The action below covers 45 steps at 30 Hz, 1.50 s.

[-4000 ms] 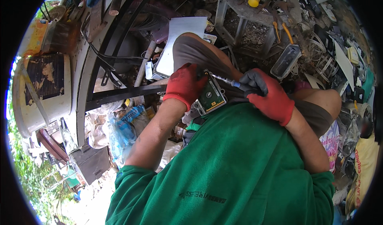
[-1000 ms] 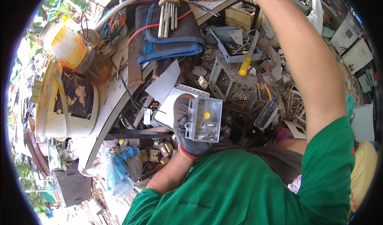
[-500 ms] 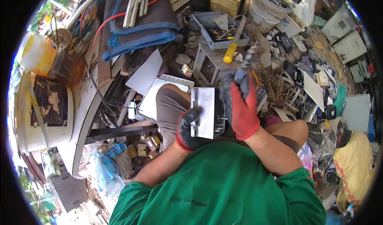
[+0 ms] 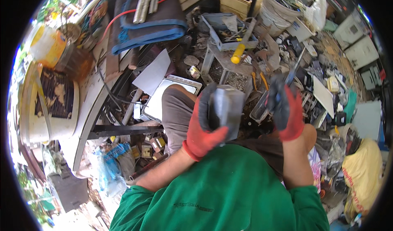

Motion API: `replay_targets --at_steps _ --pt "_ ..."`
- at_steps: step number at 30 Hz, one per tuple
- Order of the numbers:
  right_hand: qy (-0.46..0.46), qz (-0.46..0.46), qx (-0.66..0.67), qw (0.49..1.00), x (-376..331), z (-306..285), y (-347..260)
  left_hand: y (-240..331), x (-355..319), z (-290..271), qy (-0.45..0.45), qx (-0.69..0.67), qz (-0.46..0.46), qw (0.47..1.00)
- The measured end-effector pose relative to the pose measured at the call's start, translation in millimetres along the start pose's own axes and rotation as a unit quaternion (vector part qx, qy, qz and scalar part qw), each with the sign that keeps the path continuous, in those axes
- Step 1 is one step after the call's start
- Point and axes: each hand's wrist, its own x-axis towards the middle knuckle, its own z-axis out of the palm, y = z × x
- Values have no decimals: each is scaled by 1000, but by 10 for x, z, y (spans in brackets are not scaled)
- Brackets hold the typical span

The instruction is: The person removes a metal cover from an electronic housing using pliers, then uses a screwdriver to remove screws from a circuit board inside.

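Observation:
My left hand (image 4: 202, 126), in a red glove with dark palm and fingers, grips a boxy grey metal casing (image 4: 231, 108) above my lap. The casing is smeared by motion and turned so that a broad side shows. To its right, apart from it, my right hand (image 4: 286, 112) in a matching glove is closed round a long thin tool (image 4: 295, 67). Its narrow metal shaft points up and away; its kind is hard to make out, as the fingers hide its grip.
Before me a low stand (image 4: 229, 63) bears a blue-grey tray (image 4: 233, 44) of small parts, a yellow-handled tool (image 4: 237, 55) and orange-handled pliers (image 4: 262, 80). A white panel (image 4: 161, 98) lies by my left knee. Scrap heaps (image 4: 315, 79) spread right; a worktop (image 4: 96, 96) curves along the left.
My right hand has moved right, away from the casing, with the tool. My left hand has turned the casing and shifted it slightly right; its dark recessed side now faces my palm.

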Motion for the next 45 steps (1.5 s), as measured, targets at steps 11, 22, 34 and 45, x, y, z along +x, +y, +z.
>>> replay_targets --at_steps 11,22,34,45 --pt "-167 168 29 971 -425 -316 624 328 -124 171 0 231 80 970" --pt "-163 8 -112 980 -612 -208 597 335 -162 151 22 56 26 998" --pt "-60 -189 -412 889 -605 279 496 -26 -126 -2 28 -514 -277 811" --pt "-159 -260 -481 822 -351 358 493 -273 -110 -248 123 -427 -275 852"
